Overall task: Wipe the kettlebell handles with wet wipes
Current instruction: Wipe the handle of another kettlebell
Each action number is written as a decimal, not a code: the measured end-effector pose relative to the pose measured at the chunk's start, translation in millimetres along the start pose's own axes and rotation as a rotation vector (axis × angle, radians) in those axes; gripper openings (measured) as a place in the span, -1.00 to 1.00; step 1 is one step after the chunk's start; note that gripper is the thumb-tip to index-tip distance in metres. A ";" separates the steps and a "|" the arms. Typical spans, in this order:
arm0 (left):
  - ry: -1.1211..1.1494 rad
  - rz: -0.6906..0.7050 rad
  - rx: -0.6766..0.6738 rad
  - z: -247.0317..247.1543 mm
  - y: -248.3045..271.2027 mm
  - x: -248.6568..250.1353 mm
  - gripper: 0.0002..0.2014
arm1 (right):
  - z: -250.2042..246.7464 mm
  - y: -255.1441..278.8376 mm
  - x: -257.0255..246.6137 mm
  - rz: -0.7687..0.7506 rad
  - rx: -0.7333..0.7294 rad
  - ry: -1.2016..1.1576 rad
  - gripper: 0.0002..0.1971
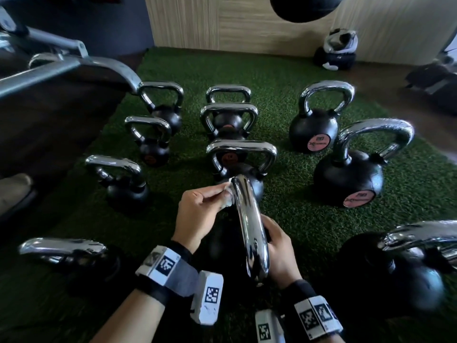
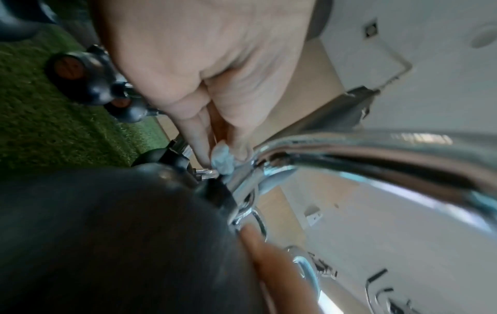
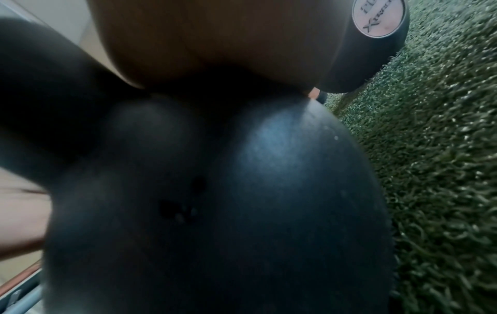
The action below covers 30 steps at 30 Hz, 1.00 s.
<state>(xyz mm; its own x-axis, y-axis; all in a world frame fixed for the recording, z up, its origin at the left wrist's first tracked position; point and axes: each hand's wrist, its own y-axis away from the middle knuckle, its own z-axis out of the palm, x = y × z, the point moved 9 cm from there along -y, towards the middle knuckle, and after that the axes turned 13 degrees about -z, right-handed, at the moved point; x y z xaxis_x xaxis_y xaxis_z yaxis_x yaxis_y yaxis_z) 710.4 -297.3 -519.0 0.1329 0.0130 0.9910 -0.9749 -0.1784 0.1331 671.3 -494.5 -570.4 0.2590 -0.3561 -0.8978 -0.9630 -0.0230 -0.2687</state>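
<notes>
A black kettlebell (image 1: 222, 233) stands right in front of me, its chrome handle (image 1: 249, 226) running away from me. My left hand (image 1: 197, 214) pinches a small white wet wipe (image 1: 228, 196) and presses it against the handle's far bend. The left wrist view shows the wipe (image 2: 222, 159) bunched between my fingertips (image 2: 199, 136) where the handle (image 2: 349, 148) curves down to the body (image 2: 107, 233). On the handle's right side, my right hand (image 1: 279, 246) holds the body with its fingers curled over it and partly hidden behind the handle. The right wrist view shows only the dark body (image 3: 242, 191) under my palm (image 3: 215, 38).
Several more chrome-handled kettlebells stand in rows on the green turf (image 1: 284, 78): one just beyond (image 1: 241, 159), two large ones at right (image 1: 351, 169) (image 1: 395, 268), one at near left (image 1: 64, 248). A metal machine frame (image 1: 61, 68) is at the left.
</notes>
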 end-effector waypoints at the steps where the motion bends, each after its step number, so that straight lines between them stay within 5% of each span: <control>1: 0.072 -0.038 -0.036 2.0 0.1 3.1 -0.76 | -0.1 0.4 0.8 0.006 -0.001 0.000 -0.63; 13: 0.344 -0.074 -0.093 3.2 36.6 37.8 -0.79 | -1.6 1.8 -1.3 0.000 0.032 -0.050 -0.73; 19: -0.017 -0.039 -0.352 -0.2 67.3 51.5 -0.76 | 0.8 2.0 5.0 0.006 0.019 -0.069 -0.69; 24: -0.020 0.051 -0.267 -4.7 66.6 61.2 -0.79 | 1.1 1.5 8.9 0.017 0.034 -0.081 -0.68; 28: -0.116 -0.013 -0.518 7.8 81.3 47.7 -0.84 | 2.5 0.9 17.6 0.025 0.015 -0.047 -0.75; 30: -0.182 0.052 -0.535 8.1 89.7 50.4 -0.84 | 2.5 0.8 19.7 0.027 0.017 -0.035 -0.77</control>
<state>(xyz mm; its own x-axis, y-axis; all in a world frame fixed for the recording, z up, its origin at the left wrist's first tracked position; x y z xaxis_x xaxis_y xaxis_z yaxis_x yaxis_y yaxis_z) 631.1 -320.6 -457.2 0.0650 -0.1608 0.9848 -0.9293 0.3499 0.1185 675.8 -499.1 -589.2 0.2355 -0.3238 -0.9164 -0.9683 0.0024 -0.2497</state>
